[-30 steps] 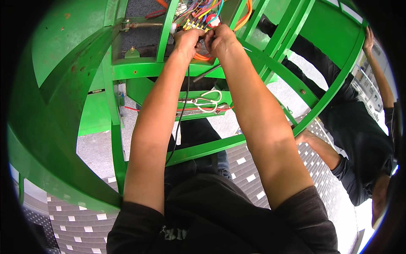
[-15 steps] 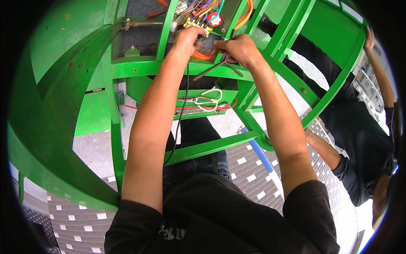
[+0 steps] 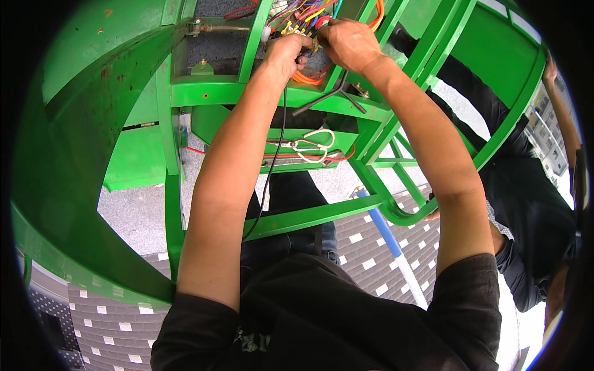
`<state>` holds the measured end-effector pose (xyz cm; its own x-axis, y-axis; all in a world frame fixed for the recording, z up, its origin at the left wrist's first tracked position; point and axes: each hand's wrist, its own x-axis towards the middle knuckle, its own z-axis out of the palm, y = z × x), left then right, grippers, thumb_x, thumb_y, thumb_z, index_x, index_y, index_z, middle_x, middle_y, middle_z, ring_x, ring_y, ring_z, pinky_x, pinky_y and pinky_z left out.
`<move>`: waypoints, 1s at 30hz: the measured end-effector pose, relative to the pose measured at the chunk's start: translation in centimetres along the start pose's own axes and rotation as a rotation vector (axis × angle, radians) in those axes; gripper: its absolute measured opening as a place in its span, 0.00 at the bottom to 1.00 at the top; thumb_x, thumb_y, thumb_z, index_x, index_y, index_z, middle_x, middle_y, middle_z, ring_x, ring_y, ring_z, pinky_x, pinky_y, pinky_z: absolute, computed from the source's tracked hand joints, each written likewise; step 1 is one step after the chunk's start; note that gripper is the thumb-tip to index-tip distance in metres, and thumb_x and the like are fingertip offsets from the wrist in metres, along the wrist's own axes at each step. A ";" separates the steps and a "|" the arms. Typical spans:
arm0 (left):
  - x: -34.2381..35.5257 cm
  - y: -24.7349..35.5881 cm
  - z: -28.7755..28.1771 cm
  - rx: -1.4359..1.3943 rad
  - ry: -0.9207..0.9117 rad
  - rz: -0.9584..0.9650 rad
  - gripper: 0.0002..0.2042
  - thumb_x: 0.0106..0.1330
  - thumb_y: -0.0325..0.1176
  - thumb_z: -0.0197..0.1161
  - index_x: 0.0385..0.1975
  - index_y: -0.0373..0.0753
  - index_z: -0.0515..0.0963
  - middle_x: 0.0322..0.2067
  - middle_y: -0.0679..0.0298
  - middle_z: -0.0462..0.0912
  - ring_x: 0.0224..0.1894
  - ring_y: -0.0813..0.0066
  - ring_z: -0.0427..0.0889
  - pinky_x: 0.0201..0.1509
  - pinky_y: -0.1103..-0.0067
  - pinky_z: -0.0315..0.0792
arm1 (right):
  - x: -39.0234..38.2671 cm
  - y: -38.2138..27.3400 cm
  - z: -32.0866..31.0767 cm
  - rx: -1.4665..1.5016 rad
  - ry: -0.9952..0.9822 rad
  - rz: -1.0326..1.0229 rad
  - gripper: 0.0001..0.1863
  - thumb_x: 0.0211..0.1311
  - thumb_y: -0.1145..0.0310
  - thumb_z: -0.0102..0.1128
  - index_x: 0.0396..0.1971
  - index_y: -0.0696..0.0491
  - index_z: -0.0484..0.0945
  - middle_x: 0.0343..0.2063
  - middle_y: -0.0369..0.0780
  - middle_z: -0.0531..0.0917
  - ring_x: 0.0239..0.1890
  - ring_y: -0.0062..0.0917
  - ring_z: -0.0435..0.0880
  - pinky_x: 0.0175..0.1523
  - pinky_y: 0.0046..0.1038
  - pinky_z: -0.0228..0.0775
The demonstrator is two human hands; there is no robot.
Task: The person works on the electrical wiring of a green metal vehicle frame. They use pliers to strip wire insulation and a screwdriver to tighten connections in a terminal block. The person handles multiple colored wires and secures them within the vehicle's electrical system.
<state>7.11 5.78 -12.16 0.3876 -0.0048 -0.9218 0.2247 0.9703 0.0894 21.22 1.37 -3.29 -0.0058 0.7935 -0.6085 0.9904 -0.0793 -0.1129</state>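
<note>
My left hand is closed at the wiring bay, its fingertips against a terminal strip with yellow wire ends. A black cable runs up into its grip and hangs down past my forearm. My right hand is pinched beside the left one, close to the red round part; what lies between its fingertips is hidden. Below the right hand, a dark three-armed wrench rests at the green crossbar. Coloured wires bunch above the strip, and orange cable loops below it.
White-handled scissors lie on a green ledge beside a red wire. Green frame bars surround my arms. A blue and white pole slants over the paving. At right, a person in black has a hand on the frame.
My right hand has moved up from beside the three-armed wrench to the terminal strip, next to my left hand. The view has shifted slightly. The other person's lower arm has moved behind mine.
</note>
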 end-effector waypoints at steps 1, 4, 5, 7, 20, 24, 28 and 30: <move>0.0 0.0 0.0 -0.006 -0.006 0.003 0.02 0.59 0.25 0.66 0.31 0.37 0.82 0.27 0.65 0.79 0.17 0.79 0.63 0.20 0.80 0.56 | 0.1 0.0 -0.2 0.004 0.013 -0.016 0.07 0.52 0.69 0.64 0.31 0.52 0.87 0.34 0.46 0.89 0.43 0.42 0.88 0.50 0.43 0.81; -0.1 0.0 0.0 -0.020 -0.010 0.011 0.02 0.59 0.25 0.66 0.31 0.38 0.81 0.26 0.65 0.80 0.17 0.80 0.63 0.20 0.80 0.57 | 0.4 -0.4 -0.9 0.013 -0.010 0.004 0.09 0.50 0.67 0.65 0.31 0.53 0.87 0.34 0.47 0.89 0.42 0.43 0.88 0.50 0.42 0.81; -0.1 -0.1 0.1 -0.022 -0.003 0.014 0.02 0.60 0.26 0.66 0.31 0.38 0.81 0.26 0.65 0.80 0.17 0.80 0.64 0.20 0.81 0.58 | 0.5 -0.6 -1.1 0.010 -0.062 0.045 0.10 0.50 0.66 0.65 0.31 0.53 0.87 0.35 0.47 0.89 0.43 0.43 0.88 0.50 0.42 0.81; -0.2 -0.2 0.1 -0.025 0.005 0.018 0.02 0.60 0.26 0.66 0.31 0.39 0.81 0.26 0.65 0.79 0.17 0.80 0.64 0.20 0.81 0.58 | 1.1 -1.2 -1.5 0.063 -0.136 0.203 0.13 0.50 0.63 0.66 0.33 0.54 0.87 0.36 0.48 0.89 0.44 0.43 0.88 0.51 0.40 0.81; 0.8 -0.9 0.3 -0.107 0.039 0.007 0.01 0.62 0.25 0.64 0.30 0.36 0.80 0.25 0.65 0.77 0.18 0.79 0.64 0.19 0.80 0.56 | 4.0 -2.4 2.4 0.902 -0.148 1.361 0.24 0.56 0.59 0.65 0.45 0.64 0.84 0.43 0.50 0.88 0.45 0.34 0.89 0.49 0.30 0.79; 0.8 -0.8 0.2 -0.142 0.059 -0.013 0.09 0.54 0.20 0.71 0.33 0.37 0.81 0.29 0.63 0.82 0.24 0.74 0.75 0.21 0.78 0.63 | 5.6 -2.5 6.0 1.514 0.345 1.740 0.07 0.62 0.75 0.58 0.37 0.61 0.80 0.27 0.43 0.82 0.27 0.29 0.79 0.33 0.30 0.74; 0.2 -0.8 0.8 -0.146 0.090 0.038 0.02 0.60 0.25 0.67 0.28 0.38 0.80 0.22 0.65 0.78 0.16 0.78 0.67 0.18 0.80 0.59 | 3.5 -3.2 4.4 1.698 0.331 1.669 0.02 0.63 0.77 0.62 0.31 0.56 0.78 0.22 0.38 0.79 0.20 0.25 0.76 0.23 0.25 0.71; 0.2 -0.7 0.9 -0.152 0.068 0.022 0.02 0.59 0.24 0.67 0.28 0.38 0.80 0.22 0.65 0.78 0.16 0.78 0.67 0.18 0.80 0.59 | 1.5 -3.6 2.0 1.654 0.141 1.459 0.06 0.65 0.69 0.67 0.33 0.54 0.79 0.21 0.35 0.80 0.17 0.23 0.77 0.20 0.21 0.71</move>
<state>7.80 4.92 -12.04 0.3286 0.0284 -0.9440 0.0771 0.9954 0.0567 17.40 1.61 -5.38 0.4969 -0.2571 -0.8289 -0.6742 -0.7157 -0.1821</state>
